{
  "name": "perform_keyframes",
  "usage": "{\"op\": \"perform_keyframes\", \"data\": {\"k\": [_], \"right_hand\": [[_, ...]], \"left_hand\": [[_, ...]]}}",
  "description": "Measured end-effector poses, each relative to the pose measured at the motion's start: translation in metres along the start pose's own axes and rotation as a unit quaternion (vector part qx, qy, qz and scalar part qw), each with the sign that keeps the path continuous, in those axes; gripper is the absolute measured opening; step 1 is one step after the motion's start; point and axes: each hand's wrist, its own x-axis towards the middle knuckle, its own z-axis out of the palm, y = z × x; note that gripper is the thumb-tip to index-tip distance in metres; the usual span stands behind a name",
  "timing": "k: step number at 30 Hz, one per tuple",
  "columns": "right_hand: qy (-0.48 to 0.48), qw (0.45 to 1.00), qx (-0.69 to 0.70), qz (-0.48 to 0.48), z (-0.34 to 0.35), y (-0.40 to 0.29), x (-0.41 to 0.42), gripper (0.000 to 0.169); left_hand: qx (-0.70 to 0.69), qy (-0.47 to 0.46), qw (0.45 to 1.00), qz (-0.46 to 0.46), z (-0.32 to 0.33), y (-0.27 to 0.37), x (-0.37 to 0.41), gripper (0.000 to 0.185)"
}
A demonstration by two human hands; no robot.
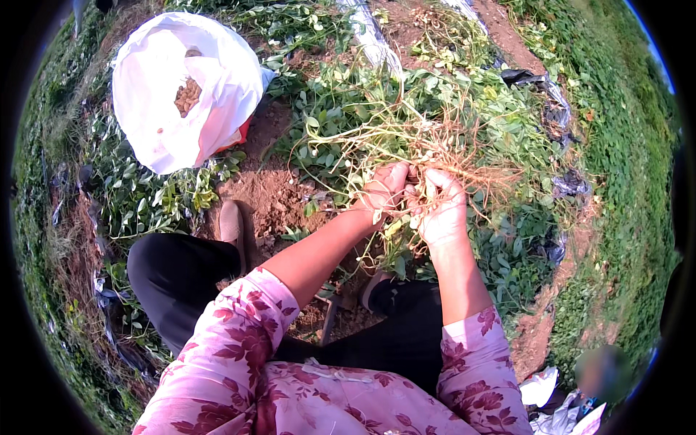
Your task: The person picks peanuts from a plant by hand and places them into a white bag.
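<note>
An uprooted peanut plant (457,166) with pale stems and tan, branching roots lies across both hands in front of me. My left hand (387,187) is curled among its stems. Close beside it, my right hand (443,206) is closed around part of the plant just under the thick root. The fingertips of the two hands nearly meet, and roots and stems partly hide them. To the upper left stands an open white plastic sack (217,70) with peanuts in their shells (187,97) inside.
Cut leafy plants (326,119) cover the ground beyond the hands. Bare brown soil (277,196) shows near my left shoe (231,223). Strips of plastic film (375,38) run along the rows. A metal tool (329,321) lies between my legs, and white bags (568,416) are at lower right.
</note>
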Motion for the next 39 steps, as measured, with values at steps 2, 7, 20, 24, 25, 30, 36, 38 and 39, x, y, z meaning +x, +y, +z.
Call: {"op": "perform_keyframes", "data": {"k": [2, 7, 20, 24, 25, 30, 36, 38, 39], "right_hand": [[-0.025, 1.0, 0.003, -0.002, -0.003, 0.001, 0.003, 0.013], [-0.08, 0.996, 0.039, -0.008, -0.009, 0.003, 0.005, 0.012], [0.102, 0.984, 0.118, -0.081, 0.015, -0.03, 0.02, 0.017], [0.052, 0.988, 0.12, -0.079, 0.012, -0.029, 0.025, 0.017], [0.05, 0.988, 0.12, -0.078, 0.014, -0.029, 0.026, 0.016], [0.005, 0.99, 0.135, -0.03, 0.038, -0.006, 0.034, 0.021], [0.0, 0.992, 0.111, -0.057, 0.022, -0.013, 0.037, 0.017], [0.003, 0.993, 0.111, -0.049, 0.037, 0.0, 0.028, 0.018], [-0.027, 0.996, 0.081, -0.03, 0.038, 0.001, 0.021, 0.022]], "left_hand": [[0.064, 0.001, 0.998, 0.028, -0.001, -0.008, 0.004, 0.032], [-0.165, -0.058, 0.978, -0.111, 0.007, 0.017, -0.016, 0.032], [-0.242, 0.023, 0.914, -0.324, -0.075, 0.074, -0.088, 0.031], [-0.096, 0.122, 0.972, -0.176, -0.136, 0.18, -0.087, 0.027], [-0.066, 0.177, 0.977, -0.103, -0.152, 0.2, -0.08, 0.028], [0.597, 0.467, 0.62, 0.204, -0.303, 0.227, -0.058, 0.041], [0.352, 0.099, 0.924, 0.109, -0.093, 0.149, -0.067, 0.026], [0.389, 0.103, 0.909, 0.111, -0.061, 0.125, -0.064, 0.027], [0.377, 0.1, 0.914, 0.108, -0.049, 0.111, -0.056, 0.029]]}}
